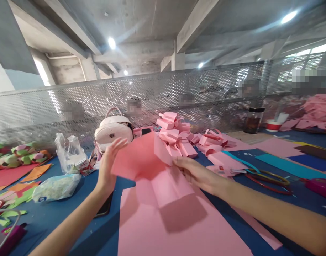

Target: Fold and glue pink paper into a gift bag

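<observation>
From where I stood, the work looked well under way. A creased, partly folded sheet of pink paper [151, 167] was up in the air at the centre of the frame, between the two hands. The right hand [193, 172] had its right edge pinched, thumb and fingers closed. The left hand [107, 167] was against its left edge, fingers stretched and slightly apart; its thumb was hidden, so I couldn't tell whether it gripped.

Behind the sheet, just right of centre, a tall heap of folded pink paper pieces [169, 135] seemed to be the done part, with a lower cluster of looped pink paper pieces [211, 140] beside it. The raised sheet had creases and standing flaps but no closed shape, so I judged it half made. At bottom centre, a stack of flat pink paper sheets [149, 238] lay unfolded on the dark blue tabletop [103, 236], apparently the part left.
</observation>
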Tool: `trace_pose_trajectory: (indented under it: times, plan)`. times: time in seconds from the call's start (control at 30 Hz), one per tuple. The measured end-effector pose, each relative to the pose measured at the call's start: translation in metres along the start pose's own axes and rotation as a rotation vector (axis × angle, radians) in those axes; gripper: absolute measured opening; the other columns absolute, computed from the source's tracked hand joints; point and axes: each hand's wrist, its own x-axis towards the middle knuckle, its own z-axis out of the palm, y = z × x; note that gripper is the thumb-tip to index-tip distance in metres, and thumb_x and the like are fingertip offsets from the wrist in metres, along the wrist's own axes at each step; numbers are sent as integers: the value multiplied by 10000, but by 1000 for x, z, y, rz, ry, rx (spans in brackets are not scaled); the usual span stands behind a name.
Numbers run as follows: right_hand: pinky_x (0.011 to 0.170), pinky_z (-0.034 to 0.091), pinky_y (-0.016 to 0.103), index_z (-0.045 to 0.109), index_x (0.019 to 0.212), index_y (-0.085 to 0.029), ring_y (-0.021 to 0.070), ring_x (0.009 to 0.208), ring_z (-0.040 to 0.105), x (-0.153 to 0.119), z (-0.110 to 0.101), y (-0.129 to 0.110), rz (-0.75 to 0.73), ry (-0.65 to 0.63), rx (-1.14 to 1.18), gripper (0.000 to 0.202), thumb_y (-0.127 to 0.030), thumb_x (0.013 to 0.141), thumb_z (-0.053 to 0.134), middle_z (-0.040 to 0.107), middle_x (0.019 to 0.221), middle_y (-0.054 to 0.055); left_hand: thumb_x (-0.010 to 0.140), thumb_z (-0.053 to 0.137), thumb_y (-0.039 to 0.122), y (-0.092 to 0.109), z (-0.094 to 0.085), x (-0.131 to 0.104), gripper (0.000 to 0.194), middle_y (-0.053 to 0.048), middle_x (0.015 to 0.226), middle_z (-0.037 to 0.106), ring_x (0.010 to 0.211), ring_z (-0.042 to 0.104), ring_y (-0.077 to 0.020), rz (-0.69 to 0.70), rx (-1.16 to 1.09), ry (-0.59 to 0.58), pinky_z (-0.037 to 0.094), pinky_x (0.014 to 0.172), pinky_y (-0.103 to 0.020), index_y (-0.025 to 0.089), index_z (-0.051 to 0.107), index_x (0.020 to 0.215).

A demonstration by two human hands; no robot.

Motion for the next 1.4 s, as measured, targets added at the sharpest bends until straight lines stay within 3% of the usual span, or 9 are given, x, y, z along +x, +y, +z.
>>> trace_pose_trajectory:
  times: [0.1, 0.17, 0.33, 0.43, 0.57, 0.77, 0.93, 1.2, 1.4]
  plan:
    - [602, 512, 176, 607, 763, -167, 95, 609, 627, -3, -2, 22, 107, 34, 114, 114, -88, 836, 570, 661, 685, 5, 1018, 414, 427, 20, -10, 4, 326, -57, 1108, 686, 1084, 637, -195, 194, 14, 185, 514, 907, -307, 216, 644, 1111]
    - [567, 501, 161, 608, 756, -155, 80, 563, 616, -5, -1, 34, 185, 40, 170, 161, -40, 834, 527, 661, 667, 9, 1017, 441, 382, 37, -9, -2, 300, -35, 938, 676, 923, 643, -173, 385, 188, 188, 504, 830, -275, 206, 667, 924]
    - [567, 492, 148, 625, 798, -131, 76, 578, 645, -6, 10, 52, 329, 9, 243, 125, -64, 864, 543, 678, 685, 28, 993, 442, 519, 56, 18, -43, 451, -93, 874, 717, 802, 661, -244, 450, 927, -613, 526, 725, -352, 167, 694, 867]
    - [590, 490, 138, 626, 815, -130, 69, 599, 651, -7, 13, 58, 372, -1, 244, 83, -93, 859, 567, 691, 720, 32, 866, 589, 644, 41, 33, -74, 581, -179, 1048, 736, 895, 697, -331, 471, 1210, -746, 575, 756, -439, 104, 700, 1049]
    - [552, 479, 127, 626, 806, -135, 65, 572, 641, -12, 9, 61, 421, -48, 205, 29, -152, 829, 618, 696, 725, 30, 743, 779, 551, 11, 39, -101, 704, -201, 1225, 698, 1093, 676, -357, 549, 1326, -774, 575, 906, -430, 67, 635, 1234]
    - [372, 433, 170, 639, 786, -114, 157, 538, 692, -18, -4, 61, 483, -228, -57, 171, -282, 818, 628, 757, 827, 165, 911, 521, 147, -23, 35, -122, 302, -145, 1169, 732, 1095, 686, -301, 741, 1282, -684, 549, 954, -420, 92, 642, 1182]
    - [354, 401, 167, 652, 713, -140, 97, 369, 571, -21, -17, 50, 352, -488, -506, 385, -457, 901, 542, 724, 648, 77, 894, 441, 71, -44, 31, -136, 298, -104, 1074, 763, 983, 724, -258, 728, 1108, -727, 568, 931, -414, 124, 662, 1085]
    - [550, 371, 248, 651, 663, -184, 137, 554, 572, -25, -36, 51, -474, -111, -1158, 372, -402, 949, 556, 648, 590, 16, 917, 457, 158, -22, 34, -127, 369, -198, 1242, 689, 1151, 667, -336, 573, 1078, -1007, 565, 969, -502, 82, 588, 1254]
    - [598, 375, 255, 690, 805, -203, 171, 675, 621, -16, -52, 67, -429, -61, -1258, 159, -352, 828, 743, 713, 769, 15, 919, 452, 110, -16, 38, -121, 384, -186, 1276, 676, 1198, 645, -308, 480, 989, -1112, 525, 1042, -476, 74, 567, 1283]
